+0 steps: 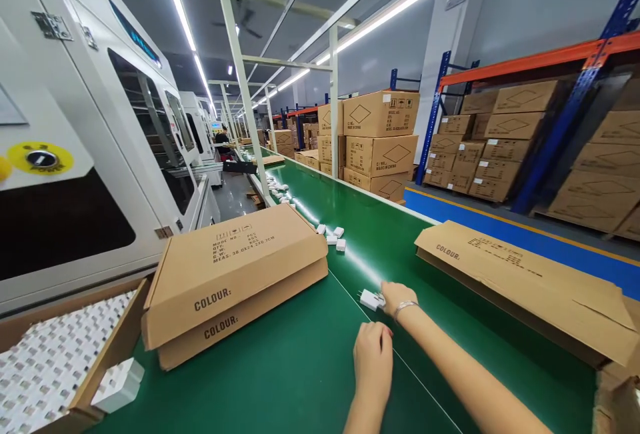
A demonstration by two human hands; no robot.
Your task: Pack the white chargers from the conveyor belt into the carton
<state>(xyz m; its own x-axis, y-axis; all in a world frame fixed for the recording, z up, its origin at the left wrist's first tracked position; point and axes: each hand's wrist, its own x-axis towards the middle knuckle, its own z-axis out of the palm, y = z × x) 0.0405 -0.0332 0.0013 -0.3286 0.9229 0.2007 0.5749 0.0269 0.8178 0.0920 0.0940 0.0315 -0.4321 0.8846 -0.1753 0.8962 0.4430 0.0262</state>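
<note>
My right hand (pixel 399 297), with a bracelet at its wrist, reaches over the green belt (pixel 295 367) with fingers closed at a small group of white plug chargers (pixel 370 299). Metal prongs stick out from these chargers. Just below and to the left is my left hand (pixel 373 354), its fingers curled in; whatever they may hold is hidden. Farther up the belt lie several loose white chargers (pixel 331 239). At the lower left, an open cardboard box (pixel 107 347) is filled with rows of white chargers, and a short stack of white chargers (pixel 120 386) leans outside its wall.
Two stacked flat cartons (pixel 240 274) sit on the left of the belt. On the right lies another flat carton (pixel 525 281). White machines (pixel 100 121) line the left side. Taller carton stacks (pixel 380 147) and a blue-and-orange rack (pixel 530 61) stand beyond the belt. A person (pixel 223 137) is far back.
</note>
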